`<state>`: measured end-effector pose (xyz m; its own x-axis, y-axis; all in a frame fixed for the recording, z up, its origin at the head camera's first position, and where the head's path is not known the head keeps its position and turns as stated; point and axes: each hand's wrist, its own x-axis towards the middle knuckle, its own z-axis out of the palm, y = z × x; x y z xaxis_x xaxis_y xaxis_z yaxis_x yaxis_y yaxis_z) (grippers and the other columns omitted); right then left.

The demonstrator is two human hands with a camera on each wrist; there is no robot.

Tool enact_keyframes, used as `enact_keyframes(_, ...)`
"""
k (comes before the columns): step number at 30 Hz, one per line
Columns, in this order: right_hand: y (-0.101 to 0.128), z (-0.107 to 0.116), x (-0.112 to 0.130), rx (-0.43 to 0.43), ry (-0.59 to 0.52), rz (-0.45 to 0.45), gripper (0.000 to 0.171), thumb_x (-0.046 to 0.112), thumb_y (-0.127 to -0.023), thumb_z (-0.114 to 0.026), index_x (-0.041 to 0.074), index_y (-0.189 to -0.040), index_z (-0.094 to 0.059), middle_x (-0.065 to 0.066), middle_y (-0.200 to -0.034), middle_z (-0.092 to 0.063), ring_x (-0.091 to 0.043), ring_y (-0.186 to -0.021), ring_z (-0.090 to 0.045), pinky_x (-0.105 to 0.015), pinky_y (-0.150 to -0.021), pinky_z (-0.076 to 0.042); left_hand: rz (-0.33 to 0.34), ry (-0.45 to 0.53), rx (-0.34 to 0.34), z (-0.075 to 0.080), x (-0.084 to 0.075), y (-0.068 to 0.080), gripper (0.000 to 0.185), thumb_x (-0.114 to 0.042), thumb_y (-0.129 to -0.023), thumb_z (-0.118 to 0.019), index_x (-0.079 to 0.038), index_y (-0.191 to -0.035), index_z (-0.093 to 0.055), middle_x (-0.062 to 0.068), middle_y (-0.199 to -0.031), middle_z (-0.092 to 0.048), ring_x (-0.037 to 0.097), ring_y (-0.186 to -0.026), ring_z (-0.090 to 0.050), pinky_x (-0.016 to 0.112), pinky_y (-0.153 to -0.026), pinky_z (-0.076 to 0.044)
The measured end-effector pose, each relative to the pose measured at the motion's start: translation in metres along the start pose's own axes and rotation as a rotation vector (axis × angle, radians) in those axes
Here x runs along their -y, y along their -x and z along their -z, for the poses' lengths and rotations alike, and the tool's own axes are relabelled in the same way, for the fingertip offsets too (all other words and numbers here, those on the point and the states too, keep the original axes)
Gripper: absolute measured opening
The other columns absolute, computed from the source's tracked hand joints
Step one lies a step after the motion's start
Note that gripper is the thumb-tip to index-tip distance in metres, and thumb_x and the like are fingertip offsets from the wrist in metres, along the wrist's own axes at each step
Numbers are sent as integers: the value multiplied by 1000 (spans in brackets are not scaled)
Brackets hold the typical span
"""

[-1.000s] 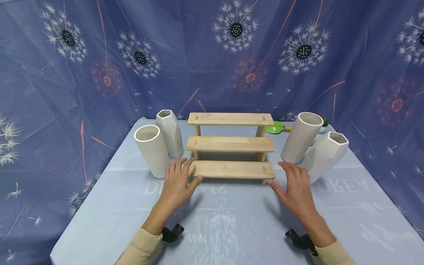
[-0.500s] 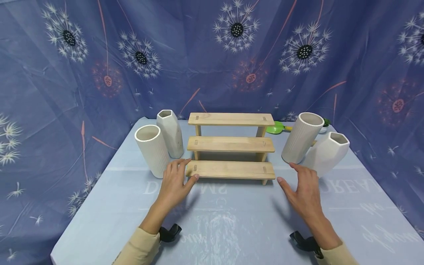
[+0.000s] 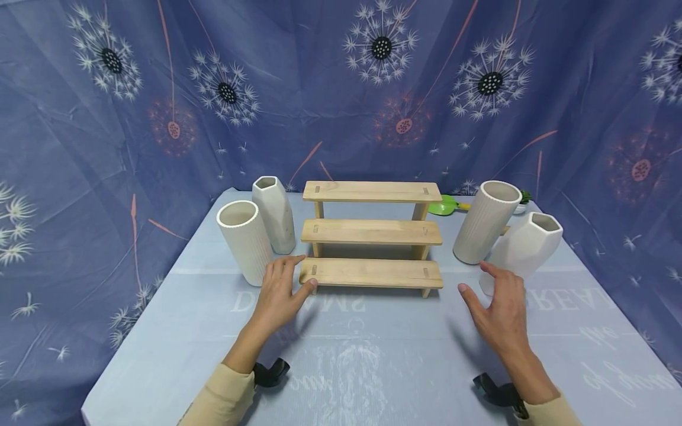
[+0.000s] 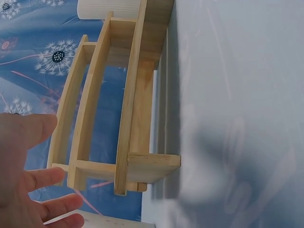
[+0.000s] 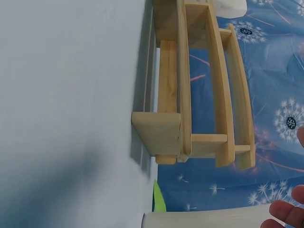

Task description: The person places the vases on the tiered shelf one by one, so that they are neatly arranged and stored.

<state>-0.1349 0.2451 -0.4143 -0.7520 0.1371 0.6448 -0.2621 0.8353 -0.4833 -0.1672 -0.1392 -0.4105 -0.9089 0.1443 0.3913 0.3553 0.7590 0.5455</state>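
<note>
A three-tier wooden display shelf (image 3: 371, 272) stands at the middle of the table, its steps rising toward the back. My left hand (image 3: 279, 296) is at the left end of its lowest board, thumb and fingers spread, holding nothing. My right hand (image 3: 501, 310) is apart from the shelf's right end, fingers relaxed, in front of a white faceted vase (image 3: 527, 245) and overlapping its base in the head view. The left wrist view shows the left hand's fingers (image 4: 61, 206) beside the shelf ends. In the right wrist view only fingertips (image 5: 287, 212) show at the edge.
On the left are a ribbed white vase (image 3: 246, 245) and a faceted white vase (image 3: 274, 216). Another ribbed vase (image 3: 486, 222) stands on the right, with a green toy shovel (image 3: 443, 205) and a small potted plant (image 3: 524, 200) behind. A dandelion-print curtain (image 3: 319, 89) backs the table.
My right hand has moved right and slightly toward me, away from the shelf's end. My left hand has shifted a little left. The shelf has stayed practically in place.
</note>
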Motion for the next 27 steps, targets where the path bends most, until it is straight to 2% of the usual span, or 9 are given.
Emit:
enact_keyframes(6,1,4,-5,-17,-24,-39,60,8,-74,-75,-4,-126,-48,-24,-121,-53,-38,-111,-41,-49,-88,-30,17,58,11,0,4,-2,53,-32,-87,-66,-8,-131,-48,18,-126,-49,33,-122,-38,52,-99,-35)
enact_keyframes(14,4,9,-7,14,16,-166,62,10,-79,-73,1,-132,-44,-22,-125,-51,-36,-116,-39,-53,-91,-33,23,127,16,-2,13,-5,53,-30,-87,-66,-6,-131,-49,18,-125,-50,32,-119,-40,51,-97,-34)
enact_keyframes(27,3,17,-24,-106,-12,-100,64,4,-71,-76,-5,-127,-46,-28,-114,-51,-40,-107,-41,-48,-85,-31,115,233,98,-6,25,-12,55,-28,-86,-67,-9,-135,-48,20,-134,-47,35,-126,-34,54,-102,-30)
